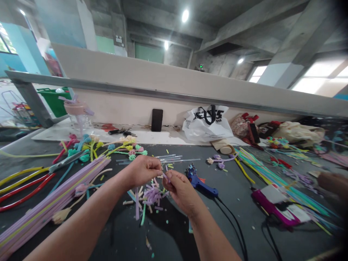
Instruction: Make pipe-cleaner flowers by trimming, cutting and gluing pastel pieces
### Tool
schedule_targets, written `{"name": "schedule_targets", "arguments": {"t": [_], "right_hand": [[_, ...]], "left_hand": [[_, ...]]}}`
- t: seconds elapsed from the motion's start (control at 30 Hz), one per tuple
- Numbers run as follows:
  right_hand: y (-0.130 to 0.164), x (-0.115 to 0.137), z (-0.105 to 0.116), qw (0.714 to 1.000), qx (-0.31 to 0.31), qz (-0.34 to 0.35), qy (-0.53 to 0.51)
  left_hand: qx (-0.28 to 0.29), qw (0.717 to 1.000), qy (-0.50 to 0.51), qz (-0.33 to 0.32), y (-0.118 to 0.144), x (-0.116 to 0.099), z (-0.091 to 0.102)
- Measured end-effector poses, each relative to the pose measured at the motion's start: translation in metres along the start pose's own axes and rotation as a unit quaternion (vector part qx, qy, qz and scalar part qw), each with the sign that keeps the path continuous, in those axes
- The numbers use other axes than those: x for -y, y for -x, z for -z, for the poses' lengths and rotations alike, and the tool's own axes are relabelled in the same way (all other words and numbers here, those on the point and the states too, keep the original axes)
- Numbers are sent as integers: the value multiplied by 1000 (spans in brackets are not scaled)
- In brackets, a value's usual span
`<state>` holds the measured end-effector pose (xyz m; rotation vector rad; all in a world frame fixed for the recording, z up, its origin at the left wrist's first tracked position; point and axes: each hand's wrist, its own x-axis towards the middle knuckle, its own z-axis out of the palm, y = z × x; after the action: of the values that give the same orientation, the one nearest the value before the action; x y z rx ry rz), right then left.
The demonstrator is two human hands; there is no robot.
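A craft workshop: dark worktable [272,239] strewn with coloured straws [261,166], glue gun [199,181], bare concrete ceiling [231,21].

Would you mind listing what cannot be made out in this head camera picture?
- Small lilac piece: pinched between left hand and right hand; fingers cover most of it, so its shape is unclear.
- Another person's hand: blurred and cut off by the right edge.
- Purple device: too blurred to identify.
- Long lilac straws: cut off at the lower left edge.
- White bag print: folds make it unreadable.
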<state>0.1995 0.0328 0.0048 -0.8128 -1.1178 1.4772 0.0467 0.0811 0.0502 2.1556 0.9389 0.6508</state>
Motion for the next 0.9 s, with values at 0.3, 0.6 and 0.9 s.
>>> {"name": "schedule_targets", "arguments": {"t": [0.3,0.6,0.9], "right_hand": [[-3,-9,6,998,-32,21,57],[0,-6,17,986,18,15,165],[-6,-10,19,985,-95,69,130]], "left_hand": [[5,999,-29,12,0,-2,3],[31,999,1,-9,0,13,0],[-105,993,60,-9,-7,11,-4]]}}
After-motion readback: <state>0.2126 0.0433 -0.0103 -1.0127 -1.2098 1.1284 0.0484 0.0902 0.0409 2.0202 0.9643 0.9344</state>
